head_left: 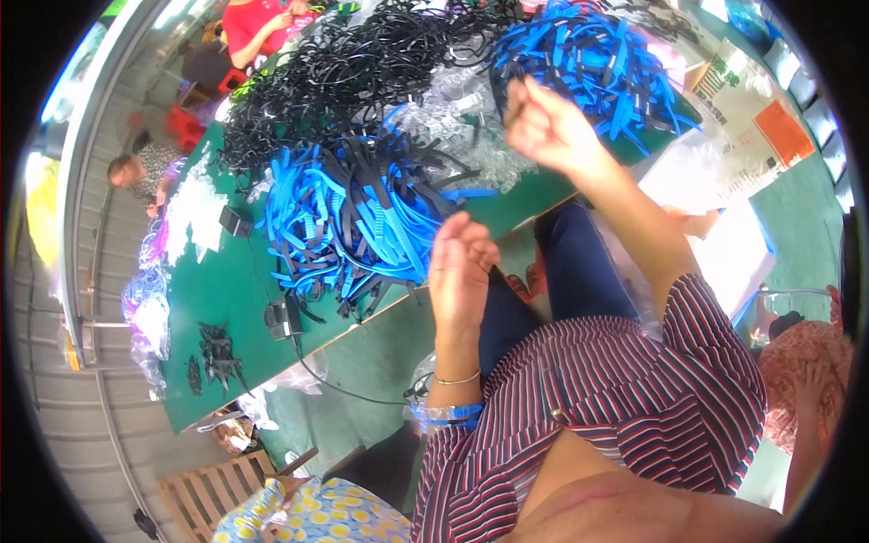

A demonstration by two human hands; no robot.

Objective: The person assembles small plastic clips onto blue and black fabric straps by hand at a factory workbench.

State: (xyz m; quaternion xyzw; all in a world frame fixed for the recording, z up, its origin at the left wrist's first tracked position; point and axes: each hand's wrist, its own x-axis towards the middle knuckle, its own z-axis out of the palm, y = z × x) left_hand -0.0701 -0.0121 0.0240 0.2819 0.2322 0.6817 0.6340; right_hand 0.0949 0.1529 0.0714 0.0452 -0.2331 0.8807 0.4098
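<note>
My left hand (462, 267) is raised at the table's front edge, beside a large pile of blue and black straps (358, 213). Its fingers are loosely curled and apart, and nothing shows in them. Farther forward and to the right, my right hand (552, 127) hangs over the table with fingertips pinched together. Something dark shows at those fingertips, but it is blurred against the strap heap behind. That second heap of blue and black straps (602, 68) lies at the far right. Between the two heaps is a mass of clear plastic pieces (462, 113).
A tangled heap of thin black cords (335, 77) covers the back of the green table (195, 299). Small black parts (217, 353) and a black box with a cable (282, 319) lie at the left. A wooden chair (213, 493) stands behind left; other people sit nearby.
</note>
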